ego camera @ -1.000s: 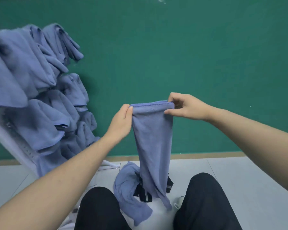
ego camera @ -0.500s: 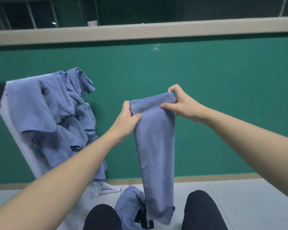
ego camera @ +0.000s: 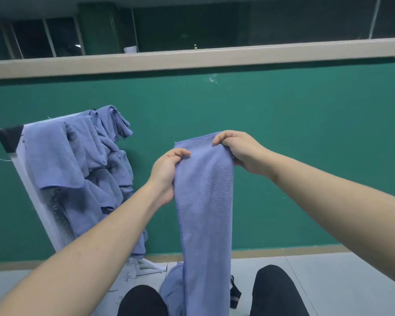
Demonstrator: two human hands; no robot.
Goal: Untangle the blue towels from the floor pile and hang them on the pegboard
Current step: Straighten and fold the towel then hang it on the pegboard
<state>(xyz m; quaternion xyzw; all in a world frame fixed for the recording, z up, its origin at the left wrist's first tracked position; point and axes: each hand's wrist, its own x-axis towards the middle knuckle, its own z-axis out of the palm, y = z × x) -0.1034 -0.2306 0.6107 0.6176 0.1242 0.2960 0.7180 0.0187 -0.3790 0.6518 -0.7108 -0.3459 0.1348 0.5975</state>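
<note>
Blue towel (ego camera: 204,201) is hanging full length in the centre of the view, held up in front of the green wall (ego camera: 306,144). We're pinching its top edge with both hands. Left hand (ego camera: 167,169) is gripping the left top corner, fingers curled over the cloth, thumb side hidden behind the fabric. Right hand (ego camera: 240,149) is gripping the right top corner, fingertips bunching the hem. Top edge is running slightly tilted, right side higher. The towel is narrow, folded or rolled in along its right side; we can't tell which. Its lower end is dropping between our knees (ego camera: 276,290) and out of the bottom of the frame.

Pegboard (ego camera: 35,201) is standing to the left, white, leaning back against the wall, well apart from the held towel. Hung towels (ego camera: 78,165) are covering most of its face, bunched and overlapping, reaching almost to the floor. A black patch (ego camera: 8,139) is sitting on its top left corner.

Floor pile (ego camera: 171,290) is lying near us between the knees, just behind the held towel: one more blue towel showing, plus a black strap (ego camera: 234,293) just right of it. Whether the held towel is touching the pile, we can't tell.

A beige ledge (ego camera: 192,59) is running along the wall top, far side, with dark windows above it.
</note>
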